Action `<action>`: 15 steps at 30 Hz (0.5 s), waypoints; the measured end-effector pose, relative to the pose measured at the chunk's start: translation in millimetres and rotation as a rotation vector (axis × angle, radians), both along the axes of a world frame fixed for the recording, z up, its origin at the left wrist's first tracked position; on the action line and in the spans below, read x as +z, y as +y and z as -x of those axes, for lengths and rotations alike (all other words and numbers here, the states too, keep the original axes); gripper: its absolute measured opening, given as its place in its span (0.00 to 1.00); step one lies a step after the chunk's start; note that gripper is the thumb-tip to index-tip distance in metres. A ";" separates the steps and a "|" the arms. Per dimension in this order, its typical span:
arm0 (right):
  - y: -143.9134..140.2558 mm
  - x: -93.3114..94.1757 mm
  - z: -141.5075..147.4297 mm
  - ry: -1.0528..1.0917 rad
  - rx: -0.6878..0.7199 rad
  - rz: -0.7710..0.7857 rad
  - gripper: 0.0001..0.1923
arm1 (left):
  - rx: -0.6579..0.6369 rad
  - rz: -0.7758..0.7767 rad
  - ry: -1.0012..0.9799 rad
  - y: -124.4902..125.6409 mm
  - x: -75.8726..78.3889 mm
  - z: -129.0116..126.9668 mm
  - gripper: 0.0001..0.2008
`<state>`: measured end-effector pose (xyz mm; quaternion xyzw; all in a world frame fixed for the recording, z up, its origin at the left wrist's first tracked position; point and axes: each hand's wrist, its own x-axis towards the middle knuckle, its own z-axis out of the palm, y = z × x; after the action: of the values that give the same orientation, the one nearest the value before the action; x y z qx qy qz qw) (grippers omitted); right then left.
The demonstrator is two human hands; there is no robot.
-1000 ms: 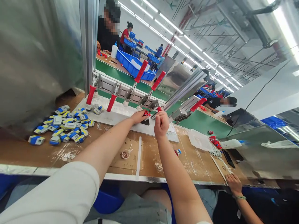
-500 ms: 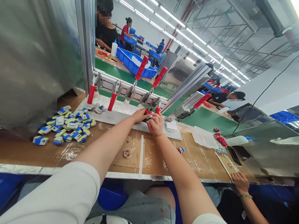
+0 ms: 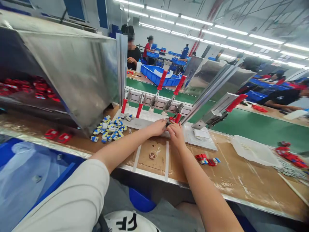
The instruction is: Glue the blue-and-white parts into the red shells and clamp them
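My left hand (image 3: 160, 127) and my right hand (image 3: 176, 133) meet at the front of the fixture, under the rightmost clamp of the row. Between their closed fingertips sits a small red plastic part (image 3: 171, 119), mostly hidden by the fingers. Just above my right hand hangs the clamp's red handle (image 3: 178, 118), pointing down. The row of toggle clamps (image 3: 154, 100) is mounted on a metal rail over a pale base plate (image 3: 145, 121). Two of the other red handles (image 3: 162, 80) stand raised.
Blue, yellow and grey small blocks (image 3: 109, 129) are heaped left of the fixture. Red parts (image 3: 205, 159) lie to the right, near a white tray (image 3: 253, 149). A small cup with sticks (image 3: 154, 154) stands in front. A metal-walled bin (image 3: 96, 74) rises at left. Co-workers sit beyond.
The view has swung left, showing red parts in the bin. My hands stay at the same clamp; my right fingers have come closer around the red part.
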<state>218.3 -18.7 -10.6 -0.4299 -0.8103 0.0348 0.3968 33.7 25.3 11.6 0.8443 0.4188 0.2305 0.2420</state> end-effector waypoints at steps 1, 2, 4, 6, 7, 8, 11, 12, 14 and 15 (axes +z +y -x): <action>-8.4 -2.6 4.3 0.111 -0.002 0.006 0.19 | -0.025 -0.011 0.055 -18.9 4.5 22.3 0.26; -17.4 -4.9 7.7 0.192 -0.003 0.007 0.19 | -0.056 -0.023 0.124 -40.1 10.7 48.6 0.25; -34.7 -6.9 10.8 0.236 0.007 -0.008 0.18 | -0.046 -0.031 0.243 -87.7 29.0 109.6 0.20; -47.5 -4.5 9.9 0.179 0.080 -0.016 0.17 | 0.118 -0.048 0.301 -136.9 53.1 174.8 0.19; -51.4 -2.1 9.0 0.153 0.146 -0.006 0.17 | 0.239 -0.048 0.349 -159.7 65.0 206.8 0.18; -53.9 0.8 8.5 0.136 0.223 0.012 0.17 | 0.414 -0.044 0.418 -180.0 75.1 237.5 0.19; -55.9 8.7 10.4 0.071 0.411 0.094 0.15 | 0.956 0.002 0.704 -221.7 84.5 315.4 0.25; -56.0 10.2 11.8 0.040 0.440 0.115 0.15 | 1.077 0.020 0.757 -228.7 79.5 335.0 0.28; -56.6 11.3 14.4 -0.019 0.461 0.144 0.15 | 1.170 0.021 0.756 -234.0 61.0 363.1 0.31; -57.3 11.1 15.2 -0.046 0.464 0.155 0.16 | 1.168 0.015 0.722 -233.1 49.5 372.3 0.32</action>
<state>203.1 -76.0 0.5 -0.2622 -0.8911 0.1774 0.3252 -338.6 -207.9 61.1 0.5023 0.8614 0.0245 -0.0709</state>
